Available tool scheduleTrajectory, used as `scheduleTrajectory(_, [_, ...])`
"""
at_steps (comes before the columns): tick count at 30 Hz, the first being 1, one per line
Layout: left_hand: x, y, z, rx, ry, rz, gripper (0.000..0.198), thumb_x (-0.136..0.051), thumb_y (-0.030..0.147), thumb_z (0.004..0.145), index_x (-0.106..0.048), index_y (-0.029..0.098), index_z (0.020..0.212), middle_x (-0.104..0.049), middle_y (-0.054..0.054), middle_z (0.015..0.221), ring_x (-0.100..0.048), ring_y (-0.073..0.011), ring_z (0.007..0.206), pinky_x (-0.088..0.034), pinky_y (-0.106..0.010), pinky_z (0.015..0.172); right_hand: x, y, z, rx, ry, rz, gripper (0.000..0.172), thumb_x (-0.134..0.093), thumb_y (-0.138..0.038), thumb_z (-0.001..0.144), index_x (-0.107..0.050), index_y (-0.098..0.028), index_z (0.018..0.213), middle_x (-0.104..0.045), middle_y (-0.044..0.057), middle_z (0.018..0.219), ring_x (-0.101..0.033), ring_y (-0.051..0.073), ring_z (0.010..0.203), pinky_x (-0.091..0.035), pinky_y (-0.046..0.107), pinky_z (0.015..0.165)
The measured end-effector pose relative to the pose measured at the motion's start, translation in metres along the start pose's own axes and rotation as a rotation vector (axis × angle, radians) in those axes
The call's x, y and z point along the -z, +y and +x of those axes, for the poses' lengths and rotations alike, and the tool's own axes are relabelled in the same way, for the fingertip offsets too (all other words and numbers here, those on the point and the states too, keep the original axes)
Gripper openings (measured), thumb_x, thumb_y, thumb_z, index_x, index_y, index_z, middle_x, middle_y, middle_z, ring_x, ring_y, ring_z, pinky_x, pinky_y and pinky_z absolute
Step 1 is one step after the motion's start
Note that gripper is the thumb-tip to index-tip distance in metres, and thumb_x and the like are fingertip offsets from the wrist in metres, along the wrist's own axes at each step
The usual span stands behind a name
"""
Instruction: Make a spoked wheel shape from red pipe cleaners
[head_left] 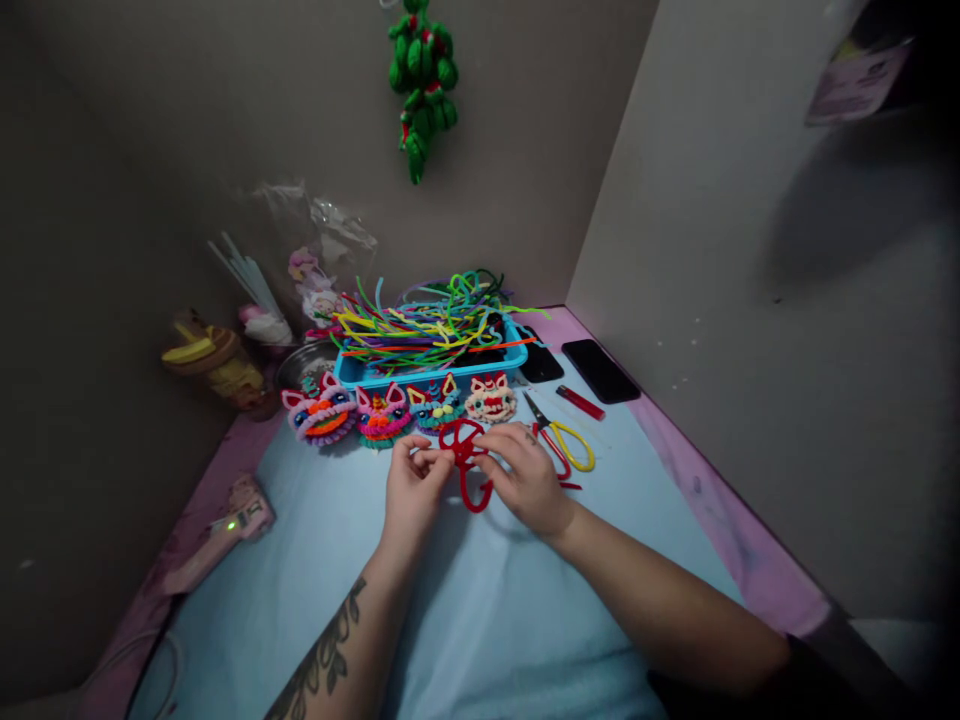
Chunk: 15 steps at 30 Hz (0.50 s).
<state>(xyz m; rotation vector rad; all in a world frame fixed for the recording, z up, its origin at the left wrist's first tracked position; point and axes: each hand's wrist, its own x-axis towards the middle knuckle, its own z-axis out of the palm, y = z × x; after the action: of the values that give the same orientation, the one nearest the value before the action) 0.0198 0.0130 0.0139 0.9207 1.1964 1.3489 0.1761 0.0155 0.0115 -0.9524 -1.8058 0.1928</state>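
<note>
Between my hands is a red pipe cleaner point(475, 497), bent into several loops around a centre with one curled end hanging down. My left hand point(415, 482) pinches its left side with thumb and forefinger. From the right, my right hand point(523, 478) pinches the same piece near the middle; its fingertips partly cover the loops. Just beyond stand several fuzzy animal heads with ears: a purple and orange one point(322, 412), a pink one point(382, 412), a teal one point(436, 402) and a cream one point(491, 398).
A blue tray point(390, 376) heaped with colourful pipe cleaners point(427, 325) stands at the back. Scissors point(570, 448), a red lighter point(580, 402) and a black phone point(600, 370) lie right. A pink glue gun point(225, 530) with a lit green light lies left. Walls border the table.
</note>
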Motion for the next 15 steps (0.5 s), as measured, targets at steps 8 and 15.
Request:
scheduleTrajectory(8, [0.0015, -0.0042, 0.0002, -0.013, -0.029, 0.033, 0.040, -0.072, 0.031, 0.065, -0.041, 0.022, 0.088, -0.063, 0.006, 0.060, -0.057, -0.0098, 0.053, -0.040, -0.020, 0.056, -0.0071, 0.0054, 0.0001, -0.020, -0.024, -0.006, 0.012, -0.055, -0.019, 0.084, -0.065, -0.022, 0.090, -0.067, 0.005, 0.084, -0.060, 0.020, 0.082, -0.051, 0.038, 0.078])
scheduleTrajectory(15, [0.0000, -0.0028, -0.0013, -0.007, -0.046, 0.019, 0.040, -0.073, 0.030, 0.065, -0.041, 0.022, 0.088, -0.065, 0.005, 0.061, -0.055, -0.0084, 0.052, -0.039, -0.019, 0.055, -0.0071, 0.0026, 0.0009, -0.109, -0.003, -0.035, 0.009, -0.057, -0.020, 0.082, -0.066, -0.021, 0.084, -0.068, 0.005, 0.080, -0.061, 0.020, 0.080, -0.051, 0.037, 0.076])
